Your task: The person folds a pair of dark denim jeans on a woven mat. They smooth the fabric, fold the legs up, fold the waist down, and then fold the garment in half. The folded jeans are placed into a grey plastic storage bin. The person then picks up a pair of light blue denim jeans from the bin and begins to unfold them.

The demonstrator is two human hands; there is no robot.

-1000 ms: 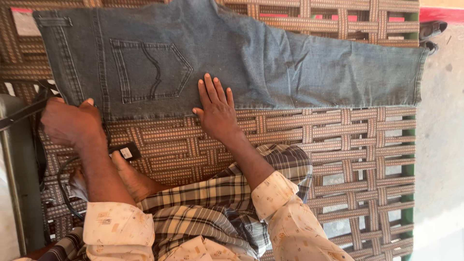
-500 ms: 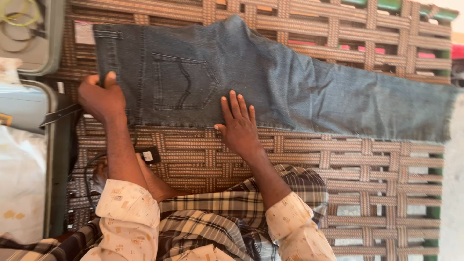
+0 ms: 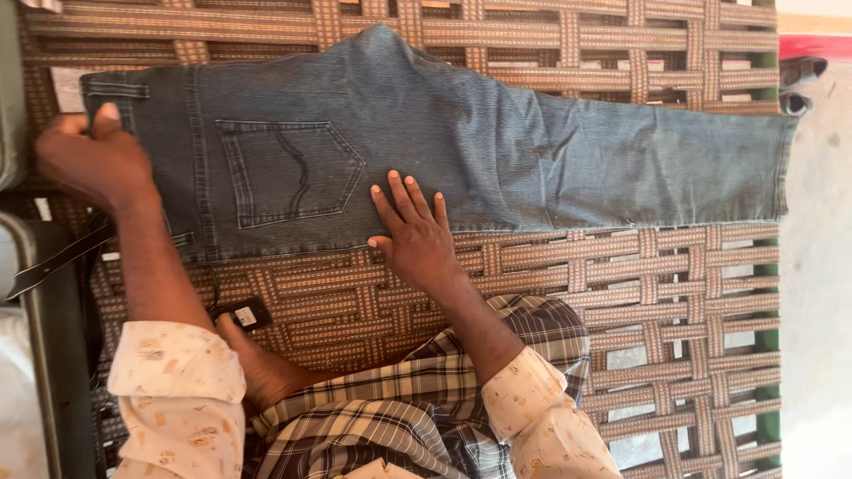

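Note:
A pair of grey-blue jeans point(image 3: 532, 151) lies folded lengthwise on a woven brown cot point(image 3: 568, 275), waistband at the left, leg hems at the right, back pocket facing up. My left hand point(image 3: 93, 160) grips the waistband at the left end. Flat on the jeans' near edge, below the pocket, rests my right hand point(image 3: 413, 235) with its fingers spread, holding nothing. My sleeves are pale and patterned, and a checked cloth point(image 3: 417, 417) covers my lap.
A small black object point(image 3: 247, 313) lies on the cot by my knee. A dark metal frame point(image 3: 49, 355) runs along the left side. Sandals point(image 3: 799, 84) sit on the pale floor past the cot's right edge.
My left hand slid up the waistband from the near corner to the middle. The right hand stayed flat on the jeans. The view shifted around.

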